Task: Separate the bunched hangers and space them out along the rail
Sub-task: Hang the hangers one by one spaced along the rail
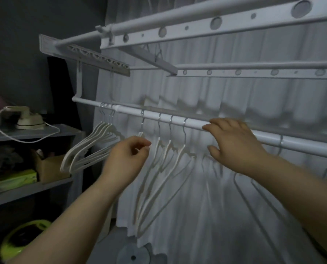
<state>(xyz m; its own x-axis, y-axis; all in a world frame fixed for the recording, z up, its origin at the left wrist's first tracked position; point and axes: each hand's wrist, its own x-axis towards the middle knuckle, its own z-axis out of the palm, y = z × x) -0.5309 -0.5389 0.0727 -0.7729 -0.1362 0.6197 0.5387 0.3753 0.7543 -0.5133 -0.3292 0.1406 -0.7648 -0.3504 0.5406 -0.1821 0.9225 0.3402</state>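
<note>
Hands both raised at the rail point(197, 124). Left hand point(126, 159) was curled, thumb and fingertips closed together on the shoulder of the nearest hanger point(142, 122), just under its wire neck. Right hand point(235, 145) lay flat and relaxed, fingers straight with their tips resting on top of the rail, thumb spread below it, gripping nothing.

Three more white hangers point(170, 149) hung between the two hands, apart from one another, each on its own hook. Left of the left hand, the bunched hangers point(88, 149) sat pressed together near the rail's left end, hooks touching. Right of the right hand, two further hooks point(281, 142) hung on the rail, well apart.

A pleated white curtain point(216, 92) hung behind the rail. At far left a grey shelf point(44, 130) carried a corded iron point(29, 121). The level below held an open cardboard box point(50, 170); its contents were too dark to identify.
</note>
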